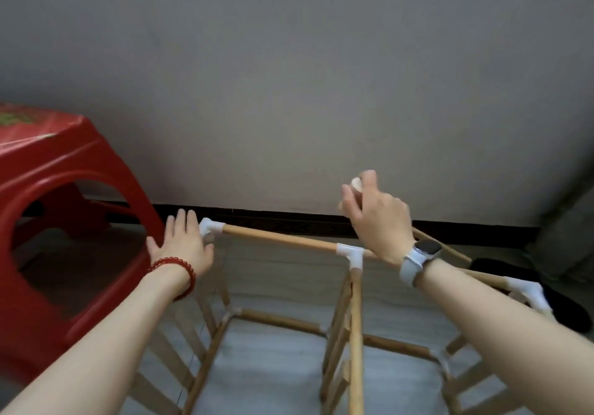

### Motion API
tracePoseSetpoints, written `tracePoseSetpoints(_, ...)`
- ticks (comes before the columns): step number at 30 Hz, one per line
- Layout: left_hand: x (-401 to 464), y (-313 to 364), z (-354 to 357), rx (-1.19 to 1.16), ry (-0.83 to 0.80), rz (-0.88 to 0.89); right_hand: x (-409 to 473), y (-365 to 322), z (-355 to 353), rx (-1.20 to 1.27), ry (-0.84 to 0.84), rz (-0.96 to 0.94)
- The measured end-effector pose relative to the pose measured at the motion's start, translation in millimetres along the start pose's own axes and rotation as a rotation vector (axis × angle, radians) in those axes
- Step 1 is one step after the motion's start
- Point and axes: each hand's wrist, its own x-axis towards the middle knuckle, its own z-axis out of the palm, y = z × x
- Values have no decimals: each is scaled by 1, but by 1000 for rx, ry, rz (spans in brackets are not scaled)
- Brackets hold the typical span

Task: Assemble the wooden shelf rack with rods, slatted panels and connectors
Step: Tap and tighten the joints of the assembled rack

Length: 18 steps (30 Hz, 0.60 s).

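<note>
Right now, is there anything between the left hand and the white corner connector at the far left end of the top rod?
Nothing visible. The left hand is open, its fingers right beside the white corner connector; whether they touch it is unclear. The red stool stands on the hand's other side.

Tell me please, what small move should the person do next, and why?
Probably lower the wooden rod, which the right hand holds raised, toward the white T-connector just below it. The left hand lies open by the corner connector, seemingly steadying the frame.
</note>
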Motion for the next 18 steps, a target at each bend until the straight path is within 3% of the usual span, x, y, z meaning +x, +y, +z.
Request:
tracePoseSetpoints(4,0,-17,1,-167,-169,53,-19,-12,9,-156,-244,-16)
tracePoseSetpoints(11,-8,-36,0,-271,-89,89,50,-139,25,199,-316,-179)
tracePoseSetpoints(15,-6,-35,6,-262,-39,64,86,-192,33,409,-26,-192)
tracePoseSetpoints(16,-3,-35,5,-264,-45,51,83,-197,41,408,-21,-191)
tracePoseSetpoints(18,-2,-35,6,-233,-59,38,69,-199,68,191,-208,-265)
